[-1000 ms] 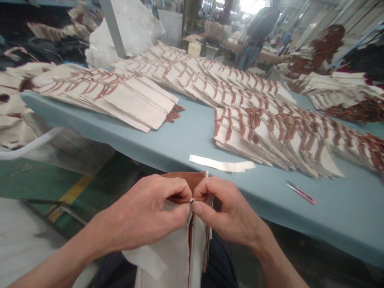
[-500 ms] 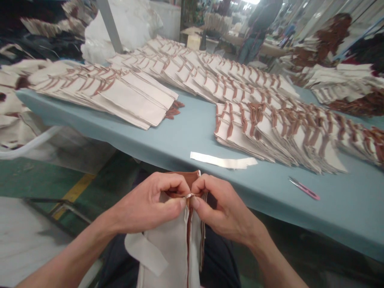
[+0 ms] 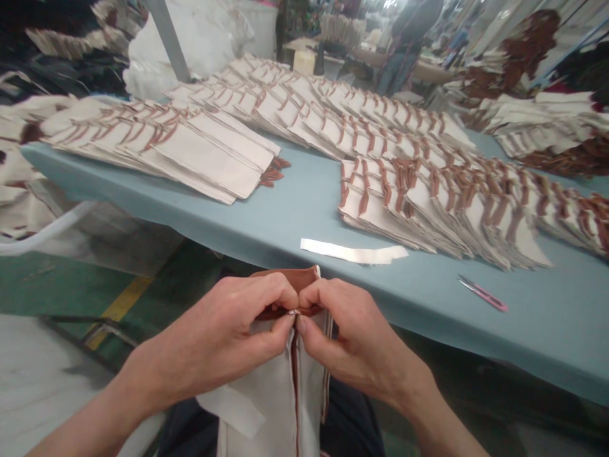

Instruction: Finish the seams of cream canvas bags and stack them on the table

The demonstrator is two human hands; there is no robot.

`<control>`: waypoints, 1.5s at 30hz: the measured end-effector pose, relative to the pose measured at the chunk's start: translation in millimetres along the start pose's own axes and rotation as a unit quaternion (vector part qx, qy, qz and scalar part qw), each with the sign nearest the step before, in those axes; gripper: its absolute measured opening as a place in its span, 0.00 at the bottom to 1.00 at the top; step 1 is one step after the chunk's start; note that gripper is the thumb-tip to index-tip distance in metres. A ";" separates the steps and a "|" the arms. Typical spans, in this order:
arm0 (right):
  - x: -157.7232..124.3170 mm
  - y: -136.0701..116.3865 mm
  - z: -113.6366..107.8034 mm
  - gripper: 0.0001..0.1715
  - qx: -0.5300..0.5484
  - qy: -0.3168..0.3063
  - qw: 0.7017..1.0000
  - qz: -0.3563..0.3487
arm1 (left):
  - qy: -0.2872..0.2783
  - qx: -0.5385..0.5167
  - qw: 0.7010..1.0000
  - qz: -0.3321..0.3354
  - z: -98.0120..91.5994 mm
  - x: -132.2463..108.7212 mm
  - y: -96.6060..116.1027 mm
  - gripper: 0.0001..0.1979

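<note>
Soft pale light, hazy blurred background — shadow beneath table (image 3: 304,206)

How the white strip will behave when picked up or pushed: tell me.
The white strip looks thin and narrow, so it is probably light and may droop if lifted by one end. Lying flat on the blue table, it seems unlikely to roll; a push would probably slide or buckle it.

Textile workshop: stacked fabric pieces (image 3: 314,127)
</note>
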State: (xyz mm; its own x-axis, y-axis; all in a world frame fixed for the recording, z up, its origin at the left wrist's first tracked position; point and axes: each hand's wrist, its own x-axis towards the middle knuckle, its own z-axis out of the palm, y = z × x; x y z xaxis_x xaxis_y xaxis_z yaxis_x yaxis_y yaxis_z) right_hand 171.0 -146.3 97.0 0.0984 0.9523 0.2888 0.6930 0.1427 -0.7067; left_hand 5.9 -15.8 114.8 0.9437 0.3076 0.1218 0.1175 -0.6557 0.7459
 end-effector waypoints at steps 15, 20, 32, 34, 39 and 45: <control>-2.0 -7.6 -4.1 0.06 -0.031 0.000 0.999 -0.034 | 0.007 -0.034 0.997 -0.062 2.5 -2.5 -0.6 0.08; -2.9 -7.3 -10.4 0.07 0.012 -0.035 0.999 -0.010 | 0.009 -0.032 0.997 -0.072 4.3 -1.4 0.6 0.09; -2.7 -6.7 -12.1 0.08 -0.003 -0.025 1.000 0.010 | 0.023 -0.005 1.000 -0.016 12.6 7.4 2.5 0.09; -3.6 -5.3 -12.9 0.07 -0.002 -0.029 1.000 0.002 | 0.026 -0.027 0.999 -0.025 12.0 5.7 0.9 0.09; -3.9 -6.0 -12.8 0.07 0.005 -0.016 0.999 -0.032 | 0.030 -0.072 0.997 -0.008 11.7 1.3 -5.3 0.09; -4.5 -7.3 -12.5 0.05 0.027 0.000 0.999 -0.041 | 0.060 -0.056 0.996 0.044 14.9 -3.9 -10.3 0.09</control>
State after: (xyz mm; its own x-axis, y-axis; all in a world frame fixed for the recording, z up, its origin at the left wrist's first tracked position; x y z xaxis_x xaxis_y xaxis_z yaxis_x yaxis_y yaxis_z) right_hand 174.4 -155.1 108.9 0.0424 0.9372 0.3462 0.6588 0.2343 -0.7149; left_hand 5.7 -20.5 96.9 0.9044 0.3370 0.2616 -0.0053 -0.6043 0.7968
